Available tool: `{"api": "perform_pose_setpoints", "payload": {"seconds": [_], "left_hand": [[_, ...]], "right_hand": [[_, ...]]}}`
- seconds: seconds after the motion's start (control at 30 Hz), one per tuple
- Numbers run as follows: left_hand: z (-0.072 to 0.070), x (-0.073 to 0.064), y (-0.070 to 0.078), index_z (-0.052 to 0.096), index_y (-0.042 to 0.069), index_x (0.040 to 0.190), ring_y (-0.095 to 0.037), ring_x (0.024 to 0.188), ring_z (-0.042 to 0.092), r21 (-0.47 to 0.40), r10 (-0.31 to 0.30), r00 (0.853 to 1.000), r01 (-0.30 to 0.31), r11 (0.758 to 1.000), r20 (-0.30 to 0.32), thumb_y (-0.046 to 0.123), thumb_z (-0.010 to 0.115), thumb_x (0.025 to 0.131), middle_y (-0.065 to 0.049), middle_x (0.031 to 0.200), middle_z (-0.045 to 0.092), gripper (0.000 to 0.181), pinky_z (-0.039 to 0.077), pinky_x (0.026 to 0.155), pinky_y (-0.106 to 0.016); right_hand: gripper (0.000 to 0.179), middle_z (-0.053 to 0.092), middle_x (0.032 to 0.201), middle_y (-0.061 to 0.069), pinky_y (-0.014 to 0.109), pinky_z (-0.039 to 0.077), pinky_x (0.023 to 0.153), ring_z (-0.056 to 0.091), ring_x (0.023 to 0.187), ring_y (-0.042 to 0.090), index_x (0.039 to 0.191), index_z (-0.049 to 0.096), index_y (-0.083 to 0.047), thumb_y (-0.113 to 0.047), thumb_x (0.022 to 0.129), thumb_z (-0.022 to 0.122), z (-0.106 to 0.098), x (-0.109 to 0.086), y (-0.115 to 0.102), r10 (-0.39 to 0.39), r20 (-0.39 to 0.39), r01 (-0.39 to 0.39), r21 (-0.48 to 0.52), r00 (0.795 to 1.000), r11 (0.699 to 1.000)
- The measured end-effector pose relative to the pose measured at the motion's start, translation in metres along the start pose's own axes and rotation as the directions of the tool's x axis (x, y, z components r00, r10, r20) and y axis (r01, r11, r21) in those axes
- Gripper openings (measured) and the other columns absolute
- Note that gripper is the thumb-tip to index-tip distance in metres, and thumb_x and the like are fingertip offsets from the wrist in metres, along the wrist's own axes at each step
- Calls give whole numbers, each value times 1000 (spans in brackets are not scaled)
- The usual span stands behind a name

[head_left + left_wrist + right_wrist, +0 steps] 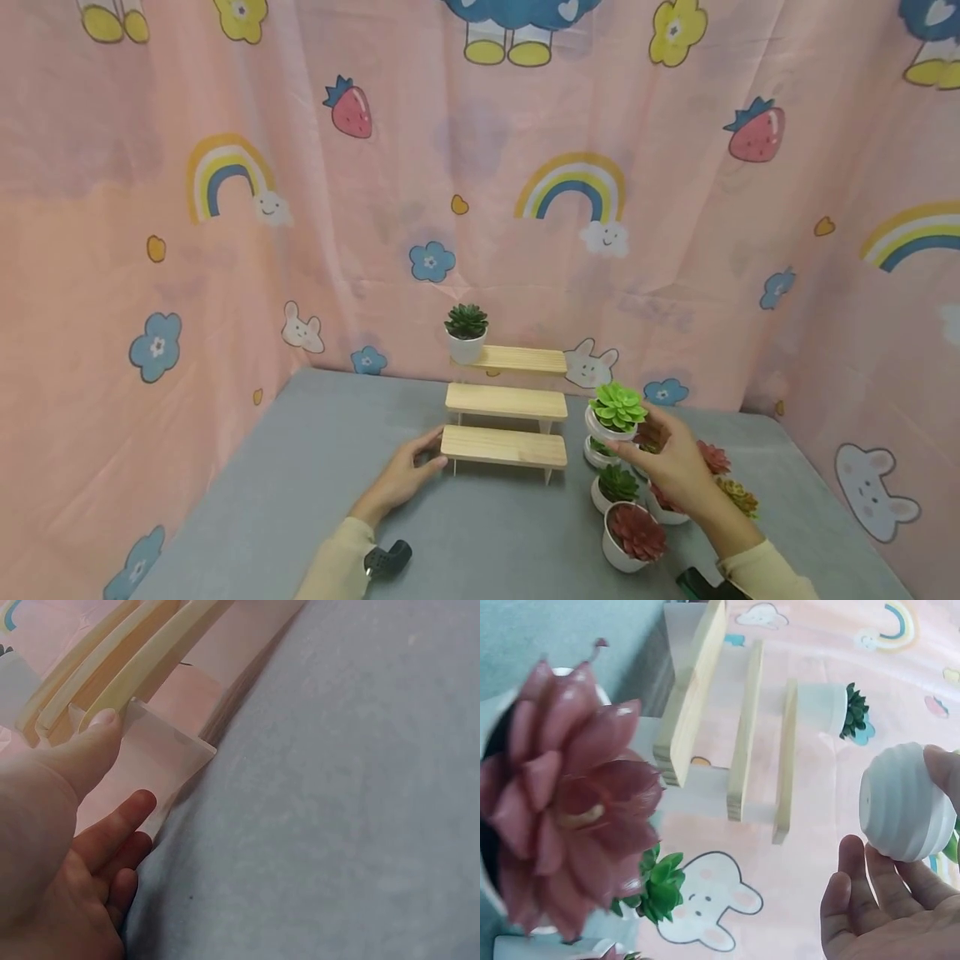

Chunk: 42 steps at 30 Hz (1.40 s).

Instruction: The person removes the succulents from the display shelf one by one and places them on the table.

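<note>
My right hand (678, 458) holds a bright green succulent (618, 407) in a white ribbed pot (907, 802), raised above other potted plants at the right. In the right wrist view, fingers and thumb curve round that pot. A three-tier wooden display stand (504, 447) with clear supports stands mid-table. My left hand (405, 475) grips the left end of its lowest board, thumb at the front corner; in the left wrist view the other fingers lie beside the clear side support (150, 750). A dark green succulent in a white pot (467, 346) sits at the top tier's left end.
Below my right hand are several potted succulents, including a large red one (637, 533), a green one (618, 483) and a yellowish one (738, 497). The grey table (300, 483) meets a pink printed curtain (390, 325) behind the stand.
</note>
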<state>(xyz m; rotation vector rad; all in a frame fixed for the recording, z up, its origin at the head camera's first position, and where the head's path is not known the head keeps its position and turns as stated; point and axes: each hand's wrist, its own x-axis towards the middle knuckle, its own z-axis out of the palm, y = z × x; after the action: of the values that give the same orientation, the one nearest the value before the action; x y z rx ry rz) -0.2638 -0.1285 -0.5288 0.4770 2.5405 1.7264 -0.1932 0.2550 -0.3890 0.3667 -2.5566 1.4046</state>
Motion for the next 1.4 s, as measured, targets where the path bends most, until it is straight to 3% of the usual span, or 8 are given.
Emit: {"api": "perform_pose_setpoints", "payload": {"seconds": [0.4,0.5,0.63,0.8,1.0,1.1,1.2,1.4], "left_hand": [[-1,8,1,45,11,153,-39,138,50,25,26,1000,-26,999,13,28,65,99,-15,143,60,60,34,113,-66],[0,9,0,44,10,153,-39,138,50,22,27,999,-27,999,22,28,65,99,-16,142,60,61,34,113,-66],[2,9,-1,43,10,154,-39,137,50,18,20,999,-21,1000,35,29,65,99,-16,142,61,62,34,113,-65],[2,7,1,43,10,154,-40,138,49,14,11,999,-11,1000,36,31,65,99,-17,142,60,63,33,114,-66],[1,4,1,44,10,153,-40,138,49,34,16,1000,-16,999,24,31,65,99,-16,141,61,62,33,113,-67],[2,4,-2,45,10,153,-39,137,50,35,13,1000,-14,999,16,30,65,99,-15,141,62,61,34,113,-66],[2,3,-2,45,11,153,-38,137,51,32,11,1000,-11,999,10,28,66,98,-15,141,62,61,34,114,-65],[0,0,0,46,10,152,-38,136,51,14,11,1000,-11,1000,5,25,66,98,-15,139,62,59,34,114,-65]], "right_hand": [[72,60,136,20,16,55,80,58,100,-13,152,40,3,-14,92,75,-13,-24,15,58,-40,-57,25,998,998],[70,64,129,-2,17,57,78,59,101,-14,150,39,8,-10,92,74,-16,-32,22,51,-49,-48,62,997,997],[69,54,117,-33,19,58,75,59,100,-15,149,40,8,-9,92,74,-21,-42,30,53,-72,-50,39,996,998],[69,54,130,-11,12,53,77,49,100,-23,149,43,4,-19,92,76,-24,-51,39,130,-98,-136,-61,987,989],[70,54,120,-25,15,53,74,52,95,-20,148,45,4,-20,91,77,-26,-58,46,172,-115,-183,-94,978,979],[75,60,133,1,15,53,76,49,92,-22,150,39,7,-24,93,75,-29,-61,48,221,-83,-229,-110,972,967],[82,44,148,32,15,51,77,41,91,-27,153,31,9,-29,95,73,-33,-63,50,282,-42,-285,-126,958,950],[81,42,148,36,14,52,77,39,90,-28,153,30,9,-29,95,72,-36,-66,57,300,-38,-303,-136,953,943]]}}
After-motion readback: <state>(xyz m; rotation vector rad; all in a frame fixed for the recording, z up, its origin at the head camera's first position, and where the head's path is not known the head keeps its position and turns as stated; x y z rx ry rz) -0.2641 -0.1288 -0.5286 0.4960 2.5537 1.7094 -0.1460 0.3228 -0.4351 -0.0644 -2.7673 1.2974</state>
